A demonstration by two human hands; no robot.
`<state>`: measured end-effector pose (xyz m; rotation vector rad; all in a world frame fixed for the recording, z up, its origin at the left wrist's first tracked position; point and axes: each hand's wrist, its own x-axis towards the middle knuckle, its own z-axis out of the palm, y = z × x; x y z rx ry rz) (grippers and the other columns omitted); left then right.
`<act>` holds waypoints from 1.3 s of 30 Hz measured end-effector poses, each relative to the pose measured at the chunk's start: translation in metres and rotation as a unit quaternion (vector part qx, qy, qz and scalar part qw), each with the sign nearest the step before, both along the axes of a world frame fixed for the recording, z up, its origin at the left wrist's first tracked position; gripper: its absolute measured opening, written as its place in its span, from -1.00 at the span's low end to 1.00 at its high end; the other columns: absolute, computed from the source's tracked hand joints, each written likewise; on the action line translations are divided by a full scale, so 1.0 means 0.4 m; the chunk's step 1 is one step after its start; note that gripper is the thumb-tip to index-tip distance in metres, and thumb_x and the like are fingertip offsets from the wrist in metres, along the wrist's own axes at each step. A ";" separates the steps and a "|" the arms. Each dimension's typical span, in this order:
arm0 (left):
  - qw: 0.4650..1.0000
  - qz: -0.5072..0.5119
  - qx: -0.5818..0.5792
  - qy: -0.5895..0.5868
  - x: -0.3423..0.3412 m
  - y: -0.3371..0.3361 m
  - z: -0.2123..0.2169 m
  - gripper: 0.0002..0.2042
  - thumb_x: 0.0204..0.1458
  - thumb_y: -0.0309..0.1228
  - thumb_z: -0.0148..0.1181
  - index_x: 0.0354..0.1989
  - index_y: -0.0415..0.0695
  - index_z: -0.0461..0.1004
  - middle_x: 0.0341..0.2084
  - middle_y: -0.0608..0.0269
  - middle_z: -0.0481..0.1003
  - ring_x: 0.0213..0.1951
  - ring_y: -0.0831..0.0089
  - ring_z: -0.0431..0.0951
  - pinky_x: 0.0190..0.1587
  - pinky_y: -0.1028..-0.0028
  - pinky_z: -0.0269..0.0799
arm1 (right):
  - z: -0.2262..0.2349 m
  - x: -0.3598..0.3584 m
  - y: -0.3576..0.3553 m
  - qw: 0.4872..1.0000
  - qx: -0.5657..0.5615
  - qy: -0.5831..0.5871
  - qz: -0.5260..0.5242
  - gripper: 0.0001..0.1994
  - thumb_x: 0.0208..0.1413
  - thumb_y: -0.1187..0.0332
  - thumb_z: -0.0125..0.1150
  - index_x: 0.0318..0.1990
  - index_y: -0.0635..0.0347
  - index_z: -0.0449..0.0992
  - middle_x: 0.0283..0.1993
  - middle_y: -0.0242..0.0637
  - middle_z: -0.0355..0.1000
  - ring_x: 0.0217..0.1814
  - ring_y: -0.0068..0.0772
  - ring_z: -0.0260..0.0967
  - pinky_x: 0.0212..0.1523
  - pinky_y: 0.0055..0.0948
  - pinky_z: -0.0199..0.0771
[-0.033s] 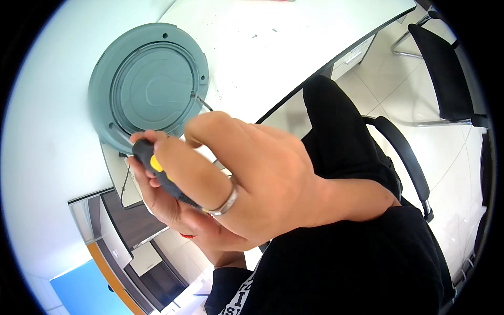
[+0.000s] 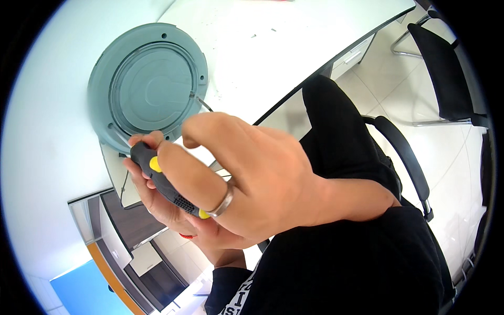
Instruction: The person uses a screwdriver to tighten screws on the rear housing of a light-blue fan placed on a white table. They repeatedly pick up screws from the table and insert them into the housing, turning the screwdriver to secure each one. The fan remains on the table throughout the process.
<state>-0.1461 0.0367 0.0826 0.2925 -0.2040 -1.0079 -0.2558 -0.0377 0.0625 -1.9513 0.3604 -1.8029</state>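
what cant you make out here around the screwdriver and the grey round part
Head view only:
- Screwdriver shaft: hidden behind the right hand, so it is unclear whether the thin metal tip at the grey round part belongs to it.
- Left hand: mostly covered by the right hand and the handle.
- Grey round part's lower edge: hidden behind the fingers.
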 end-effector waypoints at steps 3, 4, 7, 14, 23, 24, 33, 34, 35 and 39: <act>0.992 0.039 0.055 -0.103 -0.009 -0.016 0.002 -0.73 0.35 -0.18 0.05 -0.02 -0.13 0.32 -0.26 0.29 0.33 -0.32 0.62 0.32 -0.32 0.60 0.40 | 0.001 0.010 0.004 0.999 -0.040 -0.014 -0.013 -0.75 0.06 0.37 0.32 -0.17 0.33 0.50 -0.46 -0.30 0.34 -0.55 -0.62 0.31 -0.71 -0.66 0.18; 0.991 0.040 0.059 -0.109 -0.013 -0.020 0.005 -0.74 0.35 -0.20 0.04 -0.02 -0.14 0.31 -0.25 0.29 0.33 -0.32 0.61 0.31 -0.32 0.61 0.36 | 0.004 0.010 0.005 0.999 -0.045 -0.011 -0.020 -0.76 0.07 0.37 0.31 -0.19 0.35 0.50 -0.45 -0.28 0.36 -0.53 -0.61 0.34 -0.71 -0.68 0.18; 0.991 0.042 0.063 -0.113 -0.021 -0.027 0.009 -0.74 0.35 -0.21 0.04 -0.02 -0.15 0.30 -0.24 0.28 0.33 -0.31 0.61 0.30 -0.31 0.61 0.33 | 0.016 0.000 0.022 0.999 0.000 0.034 -0.020 -0.76 0.08 0.36 0.32 -0.18 0.34 0.51 -0.43 -0.27 0.38 -0.53 -0.56 0.35 -0.69 -0.68 0.21; 0.992 0.056 0.052 -0.102 -0.033 -0.021 0.022 -0.74 0.35 -0.21 0.04 -0.02 -0.15 0.30 -0.24 0.29 0.33 -0.32 0.62 0.30 -0.32 0.62 0.33 | 0.022 0.026 0.011 0.999 -0.024 -0.020 -0.029 -0.70 0.11 0.31 0.31 -0.05 0.25 0.49 -0.45 -0.26 0.37 -0.57 -0.56 0.33 -0.69 -0.66 0.20; 0.993 0.042 0.039 -0.105 -0.030 -0.038 0.010 -0.74 0.35 -0.21 0.04 -0.01 -0.15 0.31 -0.25 0.30 0.33 -0.33 0.64 0.30 -0.32 0.63 0.33 | 0.029 -0.019 0.017 0.996 0.028 0.078 0.020 -0.68 0.10 0.39 0.30 0.01 0.19 0.47 -0.45 -0.25 0.38 -0.54 -0.52 0.35 -0.67 -0.70 0.19; 0.993 0.045 0.038 -0.106 -0.024 -0.040 0.014 -0.74 0.35 -0.21 0.04 -0.01 -0.15 0.31 -0.25 0.30 0.33 -0.33 0.64 0.31 -0.32 0.63 0.33 | 0.030 -0.014 0.009 0.998 0.001 0.063 0.008 -0.68 0.09 0.40 0.31 0.01 0.20 0.47 -0.46 -0.24 0.39 -0.54 -0.52 0.35 -0.68 -0.69 0.19; 0.992 0.043 0.041 -0.110 -0.035 -0.040 0.010 -0.73 0.35 -0.21 0.04 0.00 -0.15 0.31 -0.25 0.31 0.33 -0.34 0.65 0.31 -0.32 0.64 0.33 | 0.020 -0.014 0.010 0.995 0.000 0.101 0.022 -0.59 0.03 0.42 0.31 0.05 0.32 0.42 -0.41 -0.16 0.41 -0.49 -0.46 0.38 -0.66 -0.63 0.26; 0.992 0.041 0.041 -0.110 -0.038 -0.042 0.009 -0.73 0.35 -0.21 0.04 0.00 -0.15 0.31 -0.25 0.32 0.33 -0.34 0.66 0.31 -0.32 0.64 0.33 | 0.019 -0.017 0.005 0.995 0.007 0.090 0.039 -0.60 0.04 0.42 0.30 0.04 0.33 0.41 -0.41 -0.16 0.41 -0.49 -0.46 0.38 -0.66 -0.63 0.26; 0.993 0.039 0.043 -0.105 -0.042 -0.044 0.005 -0.73 0.35 -0.21 0.04 0.00 -0.15 0.31 -0.25 0.32 0.33 -0.34 0.66 0.31 -0.32 0.64 0.33 | 0.016 -0.014 -0.010 0.998 -0.006 0.055 0.041 -0.61 0.05 0.42 0.29 0.03 0.35 0.41 -0.43 -0.15 0.41 -0.51 -0.48 0.38 -0.67 -0.64 0.26; 0.991 0.051 0.042 -0.112 -0.036 -0.032 0.017 -0.73 0.35 -0.20 0.04 0.00 -0.15 0.32 -0.25 0.32 0.33 -0.35 0.67 0.31 -0.32 0.65 0.33 | 0.014 0.032 0.007 1.000 -0.006 -0.009 0.022 -0.56 0.09 0.33 0.29 0.06 0.37 0.37 -0.46 -0.16 0.40 -0.57 -0.52 0.32 -0.70 -0.62 0.22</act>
